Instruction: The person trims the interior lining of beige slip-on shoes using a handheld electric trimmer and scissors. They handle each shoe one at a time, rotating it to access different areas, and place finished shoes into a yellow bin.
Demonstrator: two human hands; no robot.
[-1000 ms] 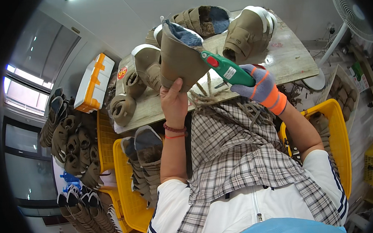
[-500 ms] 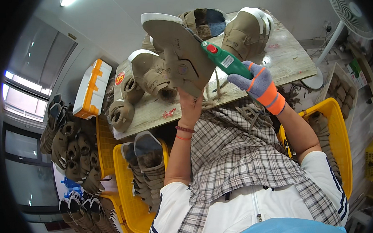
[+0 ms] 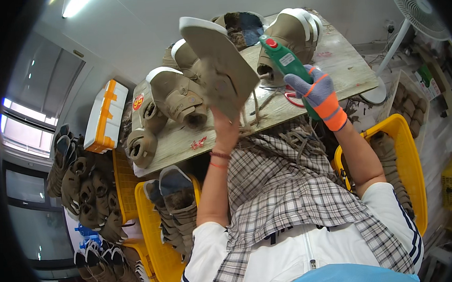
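A tan shoe upper with a white edge [image 3: 219, 57] is held up over the table by my bare left hand [image 3: 227, 130], whose fingers grip its lower end and are partly hidden by it. Motion blurs the upper's middle. My right hand [image 3: 320, 96], in a grey and orange glove, is wrapped round a green handheld tool with a red button [image 3: 288, 61]. The tool's head points up and left, apart from the upper. Below it on the table lie scissors with red handles [image 3: 294, 97].
Other tan shoe uppers [image 3: 178, 95] stand on the wooden table [image 3: 185, 145], with more [image 3: 281, 33] at the back. Yellow crates [image 3: 157, 246] flank me, the right one [image 3: 414, 182] holding stacked uppers. A white and orange case [image 3: 107, 116] is at the left, a fan [image 3: 418, 6] far right.
The green tool has drawn away from the upper, up and right with my right hand. The upper has turned in my left hand. The scissors have come into sight.
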